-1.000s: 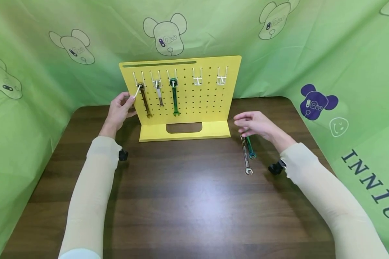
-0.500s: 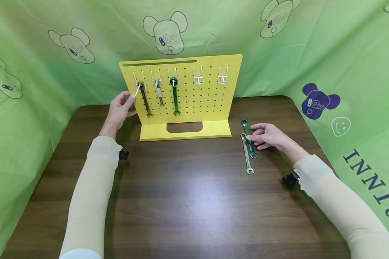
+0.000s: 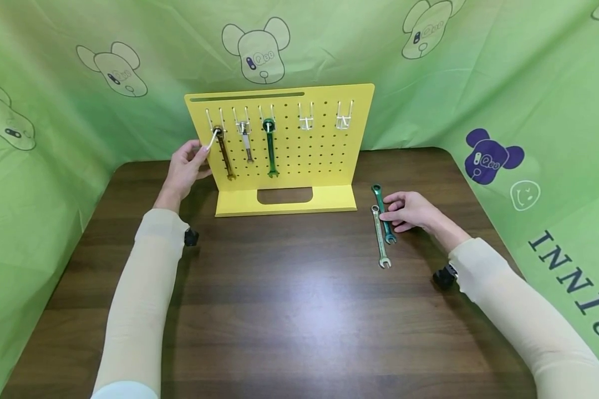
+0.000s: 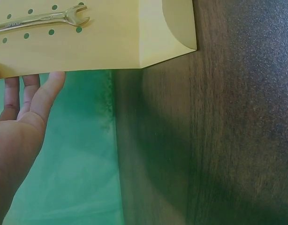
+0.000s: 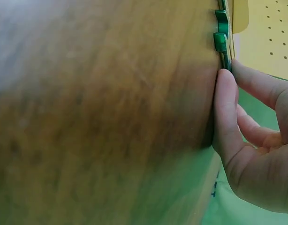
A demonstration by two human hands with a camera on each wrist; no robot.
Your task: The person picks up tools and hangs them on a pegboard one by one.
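In the head view my left hand grips the left edge of a yellow pegboard, thumb in front and fingers behind; the left wrist view shows this edge too. My right hand pinches a green combination wrench lying on the table right of the board. In the right wrist view its thumb and forefinger meet at that wrench, partly hiding it. A silver combination wrench lies just left of the green one. On the board hang a bronze-coloured wrench, a short silver wrench and another green wrench.
Two white hooks, one mid-right and one far right, carry nothing. The board's foot rests on the dark wooden table. Green printed cloth stands close behind and at both sides.
My right hand has come down and to the right, from above the loose wrenches to the green one, uncovering their ring ends. My left hand stays on the board's edge.
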